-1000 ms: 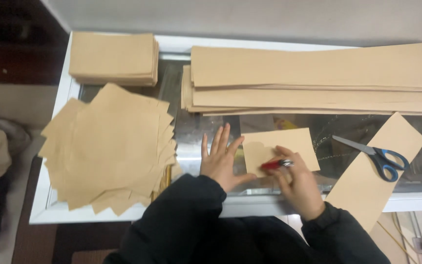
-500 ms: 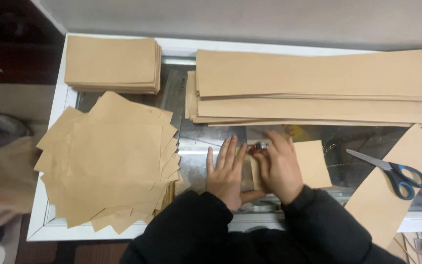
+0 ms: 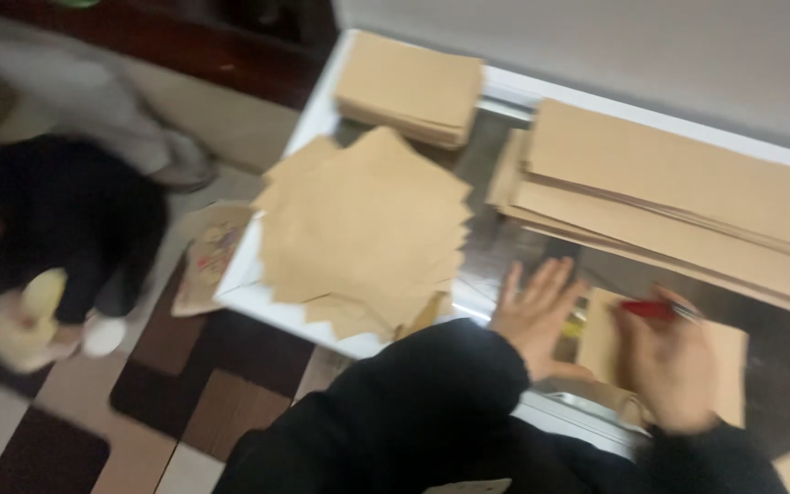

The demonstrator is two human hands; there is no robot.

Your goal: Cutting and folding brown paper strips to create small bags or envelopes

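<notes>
1. Pressing the small brown paper piece (image 3: 733,366) flat: left hand (image 3: 537,316) lies open, fingers spread, on its left edge.
2. Right hand (image 3: 674,370) seems closed around a red pen (image 3: 648,309) over that sheet, though it's blurry.
3. I'd guess marking or creasing; next needs steady pressure.

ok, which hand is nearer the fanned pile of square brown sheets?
Left. The left hand lies flat on the table just right of the fanned pile. The right hand, holding a red pen over a small brown sheet, is farther right.

left hand (image 3: 538,316) flat on brown paper piece (image 3: 601,343) | right hand (image 3: 669,370) grips red pen (image 3: 648,309)
</notes>
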